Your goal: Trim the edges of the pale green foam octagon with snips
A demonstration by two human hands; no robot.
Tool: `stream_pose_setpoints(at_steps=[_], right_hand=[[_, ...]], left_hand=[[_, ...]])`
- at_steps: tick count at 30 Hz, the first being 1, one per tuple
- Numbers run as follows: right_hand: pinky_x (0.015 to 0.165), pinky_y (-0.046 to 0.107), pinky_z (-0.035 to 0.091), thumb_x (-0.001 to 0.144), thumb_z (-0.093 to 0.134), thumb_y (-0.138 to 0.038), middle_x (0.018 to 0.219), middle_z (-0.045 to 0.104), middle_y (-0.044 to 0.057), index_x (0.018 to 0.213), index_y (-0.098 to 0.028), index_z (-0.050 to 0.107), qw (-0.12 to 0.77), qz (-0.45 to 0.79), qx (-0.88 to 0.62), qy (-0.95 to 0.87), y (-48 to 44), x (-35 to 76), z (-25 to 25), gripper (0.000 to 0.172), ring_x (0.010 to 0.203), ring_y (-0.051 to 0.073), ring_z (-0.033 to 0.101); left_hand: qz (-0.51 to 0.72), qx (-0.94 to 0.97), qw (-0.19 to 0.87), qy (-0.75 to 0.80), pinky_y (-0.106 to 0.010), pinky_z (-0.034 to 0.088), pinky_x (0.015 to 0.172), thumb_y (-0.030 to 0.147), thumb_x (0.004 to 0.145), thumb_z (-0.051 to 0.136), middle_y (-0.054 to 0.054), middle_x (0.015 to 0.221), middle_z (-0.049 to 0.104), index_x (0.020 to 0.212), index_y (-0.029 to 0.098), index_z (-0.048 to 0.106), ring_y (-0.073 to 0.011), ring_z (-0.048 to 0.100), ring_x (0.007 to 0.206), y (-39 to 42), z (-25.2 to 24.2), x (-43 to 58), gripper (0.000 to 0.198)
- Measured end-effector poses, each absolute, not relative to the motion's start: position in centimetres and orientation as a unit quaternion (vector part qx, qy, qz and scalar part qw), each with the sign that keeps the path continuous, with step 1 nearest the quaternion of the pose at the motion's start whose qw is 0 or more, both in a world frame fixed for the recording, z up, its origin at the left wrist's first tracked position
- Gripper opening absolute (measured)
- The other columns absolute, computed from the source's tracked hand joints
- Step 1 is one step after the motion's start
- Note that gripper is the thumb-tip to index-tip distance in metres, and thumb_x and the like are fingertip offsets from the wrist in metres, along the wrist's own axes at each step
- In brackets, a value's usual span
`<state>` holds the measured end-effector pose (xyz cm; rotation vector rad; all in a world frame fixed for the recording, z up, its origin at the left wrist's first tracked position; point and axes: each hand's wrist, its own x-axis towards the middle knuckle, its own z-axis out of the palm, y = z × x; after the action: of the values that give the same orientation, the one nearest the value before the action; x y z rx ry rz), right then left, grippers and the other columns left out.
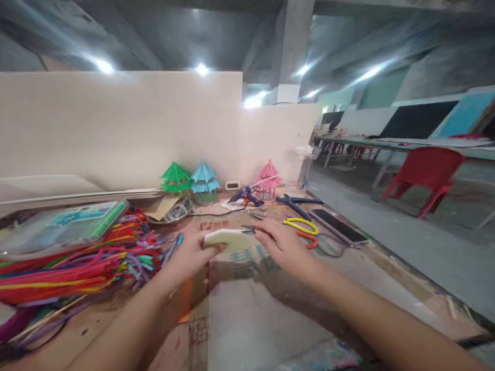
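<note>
My left hand (193, 248) is closed on a pale green, white-edged board piece (228, 239), its thumb on the near face. A small dark pointed blade (248, 230) is pinched in my right hand (276, 238), by the right end of the board piece; whether it touches the edge I cannot tell. Below both hands lies a sheet (235, 309) on the worktop. Just beyond my right hand are a yellow loop handle (303, 225) and an orange loop handle (309, 240).
Bundled pipe cleaners (77, 268) spread at left under a plastic packet (62, 226). Green (176, 178), blue (204, 180) and pink (269, 178) tiered paper models stand at the back, near a glue gun (243, 195). Pliers (297, 203) and a phone (338, 225) lie right.
</note>
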<state>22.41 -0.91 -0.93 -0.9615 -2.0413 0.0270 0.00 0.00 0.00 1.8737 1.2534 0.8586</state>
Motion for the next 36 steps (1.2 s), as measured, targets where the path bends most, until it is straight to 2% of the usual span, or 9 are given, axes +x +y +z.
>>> stream_pose_setpoints(at_steps=[5, 13, 27, 32, 36], right_hand=[[0.072, 0.037, 0.048, 0.092, 0.041, -0.031, 0.093, 0.068, 0.011, 0.101, -0.014, 0.064, 0.419, -0.008, -0.390, -0.820, -1.4, 22.8, -0.9, 0.029, 0.087, 0.024, 0.062], [0.074, 0.035, 0.047, 0.092, 0.042, -0.036, 0.094, 0.069, 0.009, 0.101, -0.019, 0.065, 0.418, -0.014, -0.390, -0.820, -1.5, 22.7, -1.1, 0.030, 0.088, 0.022, 0.062], [0.065, 0.030, 0.045, 0.092, 0.042, -0.033, 0.081, 0.068, 0.007, 0.092, -0.020, 0.068, 0.417, 0.017, -0.380, -0.826, -1.5, 22.7, -0.8, 0.029, 0.076, 0.020, 0.061], [0.073, 0.034, 0.048, 0.092, 0.042, -0.034, 0.091, 0.069, 0.009, 0.099, -0.018, 0.066, 0.444, 0.020, -0.368, -0.817, -1.5, 22.7, -0.9, 0.030, 0.086, 0.022, 0.062], [0.077, 0.035, 0.048, 0.091, 0.043, -0.035, 0.093, 0.069, 0.009, 0.099, -0.019, 0.066, 0.446, 0.024, -0.368, -0.815, -1.3, 22.8, -1.1, 0.029, 0.090, 0.022, 0.062]], left_hand=[[0.349, 0.732, 0.318, 0.492, -0.023, 0.040, 0.054, 0.033, 0.067, 0.058, 0.000, 0.064, 0.061, 0.079, 0.014, 0.068, -0.0135, 0.051, 0.058, -0.4, 0.3, 0.0, 0.025], [0.361, 0.752, 0.274, 0.478, -0.022, 0.042, 0.054, 0.031, 0.068, 0.056, -0.001, 0.066, 0.065, 0.079, 0.015, 0.071, -0.0138, 0.053, 0.058, -1.0, 1.1, 0.4, 0.024], [0.347, 0.749, 0.300, 0.478, -0.021, 0.040, 0.053, 0.032, 0.068, 0.058, 0.001, 0.060, 0.061, 0.076, 0.014, 0.069, -0.0127, 0.052, 0.056, -0.7, 0.6, 0.3, 0.022], [0.355, 0.747, 0.314, 0.468, -0.021, 0.040, 0.053, 0.034, 0.068, 0.057, 0.000, 0.064, 0.061, 0.080, 0.014, 0.069, -0.0121, 0.050, 0.056, -0.6, 0.6, 0.1, 0.026], [0.359, 0.752, 0.275, 0.480, -0.020, 0.039, 0.052, 0.033, 0.070, 0.055, 0.000, 0.062, 0.060, 0.078, 0.015, 0.070, -0.0124, 0.049, 0.057, -0.7, 1.0, 0.1, 0.025]])
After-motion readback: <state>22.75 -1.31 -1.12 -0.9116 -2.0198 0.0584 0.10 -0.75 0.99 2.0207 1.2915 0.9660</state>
